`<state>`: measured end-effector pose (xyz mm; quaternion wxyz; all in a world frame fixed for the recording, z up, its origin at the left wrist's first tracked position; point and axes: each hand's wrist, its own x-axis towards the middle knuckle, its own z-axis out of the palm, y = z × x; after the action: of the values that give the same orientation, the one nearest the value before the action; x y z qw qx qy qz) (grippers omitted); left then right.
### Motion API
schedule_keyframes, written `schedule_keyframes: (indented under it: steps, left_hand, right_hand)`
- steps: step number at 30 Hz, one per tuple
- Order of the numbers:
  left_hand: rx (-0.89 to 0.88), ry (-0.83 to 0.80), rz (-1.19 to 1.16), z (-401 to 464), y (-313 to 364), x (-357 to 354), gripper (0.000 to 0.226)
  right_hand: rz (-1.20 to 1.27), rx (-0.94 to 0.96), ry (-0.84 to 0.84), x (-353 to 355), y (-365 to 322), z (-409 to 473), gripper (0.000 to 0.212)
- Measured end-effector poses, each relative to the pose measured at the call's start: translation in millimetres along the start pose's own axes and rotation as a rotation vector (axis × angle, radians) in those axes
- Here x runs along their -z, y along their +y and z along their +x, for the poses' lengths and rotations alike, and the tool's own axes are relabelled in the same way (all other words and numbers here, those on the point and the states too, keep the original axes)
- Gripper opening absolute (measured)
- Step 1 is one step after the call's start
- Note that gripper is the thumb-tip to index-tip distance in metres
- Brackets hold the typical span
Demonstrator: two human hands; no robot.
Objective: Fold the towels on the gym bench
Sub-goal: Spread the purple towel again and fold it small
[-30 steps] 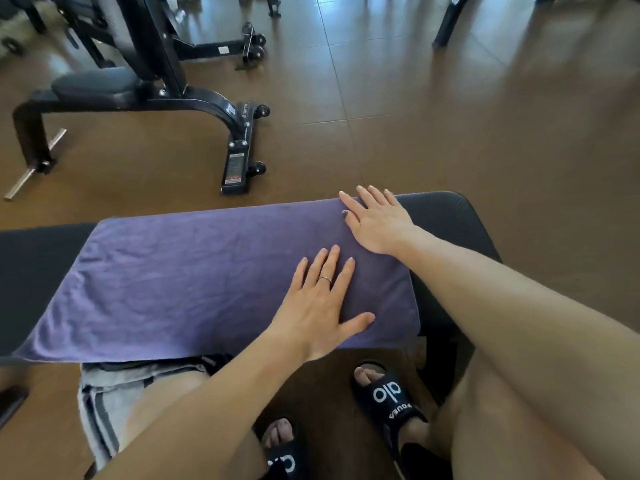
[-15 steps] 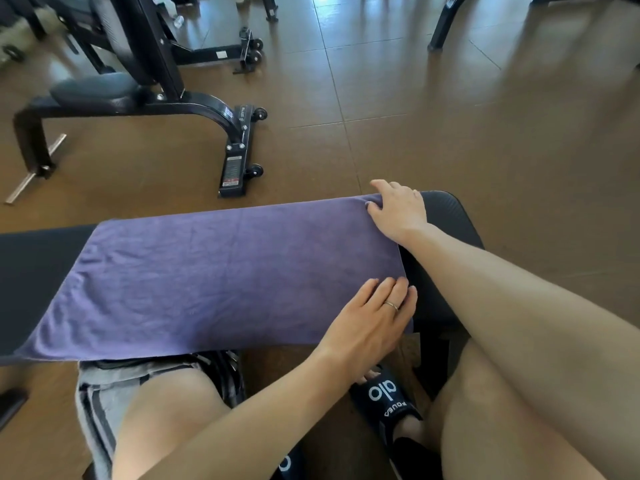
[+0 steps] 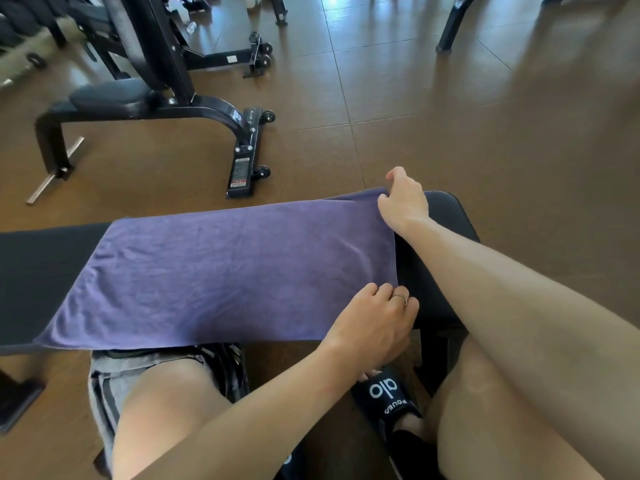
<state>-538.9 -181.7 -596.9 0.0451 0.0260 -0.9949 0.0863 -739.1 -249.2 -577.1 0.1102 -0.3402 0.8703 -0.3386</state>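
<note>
- Pinching the right-hand short edge of the purple towel (image 3: 221, 271), both hands are closed on cloth: the right hand (image 3: 403, 200) nips the far corner, the left hand (image 3: 375, 322) the near corner.
- Away to the left of both hands, the towel lies flat along the black desk (image 3: 38, 271), its near long edge hanging slightly over the desk's front, just above the person's knee.
- Between the two hands the short edge runs fairly straight; bare desk padding shows just right of them.
- The left fingertips curl under the hem and are hidden, so the grip there looks firm but I cannot be sure how much cloth it holds.
- Judged from this, the next step is carrying that edge leftward over the rest of the towel.
- Risks:
  - a thin pinch at either corner could slip mid-carry, letting the edge sag and crease;
  - hands travelling unevenly would lay the fold skewed;
  - the overhanging near edge could drag the towel off the desk toward the floor (image 3: 485, 116) if the lift pulls toward the body.
</note>
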Motion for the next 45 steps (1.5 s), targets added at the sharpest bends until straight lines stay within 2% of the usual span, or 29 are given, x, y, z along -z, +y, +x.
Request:
schedule_keyframes:
  steps: [3, 6, 10, 15, 19, 21, 24, 27, 30, 32, 35, 40, 45]
  left_hand:
    - [0.035, 0.01, -0.064, 0.7, 4.7, 8.4, 0.023]
    - [0.173, 0.078, -0.213, 0.6, 11.1, 19.8, 0.02]
    - [0.407, 0.167, -0.619, -6.5, 18.4, 43.3, 0.013]
    - [0.485, 0.233, -1.102, -29.1, -8.6, 85.5, 0.011]
    - [0.684, 0.355, -1.223, -63.9, -58.6, 106.1, 0.022]
    - [0.756, 0.426, -1.226, -88.5, -90.6, 110.0, 0.032]
    - [0.973, 0.575, -1.308, -131.5, -136.4, 112.8, 0.028]
    - [1.182, 0.707, -1.19, -177.9, -170.9, 110.7, 0.027]
    - [1.387, 0.785, -1.01, -228.6, -195.4, 91.2, 0.02]
    - [1.54, 0.753, -0.918, -260.9, -206.5, 74.5, 0.018]
    - [1.705, 0.593, -0.743, -298.2, -216.9, 53.8, 0.014]
    - [1.746, 0.336, -0.575, -327.0, -227.5, 19.1, 0.007]
    - [1.704, 0.306, -0.538, -335.7, -234.6, 6.6, 0.005]
  right_hand:
    - [0.039, -0.027, -0.001, 6.6, 3.3, -1.7, 0.04]
    - [0.105, -0.059, -0.013, 11.3, 6.0, -1.0, 0.034]
    - [0.18, -0.126, 0.002, 28.0, 8.8, 3.8, 0.033]
    - [0.386, -0.218, 0.092, 47.8, -6.3, 16.9, 0.026]
    - [0.654, -0.141, -0.047, 35.5, -60.4, 21.6, 0.026]
    - [0.687, -0.073, -0.106, 22.0, -101.9, 23.8, 0.027]
    - [0.717, 0.015, -0.205, -8.1, -171.6, 23.1, 0.028]
    - [0.652, 0.143, -0.362, -47.8, -235.3, 18.5, 0.025]
    - [0.347, 0.358, -0.477, -90.5, -282.5, 14.0, 0.034]
    - [0.141, 0.499, -0.52, -119.9, -306.1, 7.8, 0.035]
    - [-0.008, 0.668, -0.501, -167.7, -328.8, -1.4, 0.027]
    - [-0.125, 0.763, -0.486, -241.6, -333.9, -6.1, 0.027]
    - [-0.218, 0.795, -0.521, -282.5, -334.0, -2.2, 0.025]
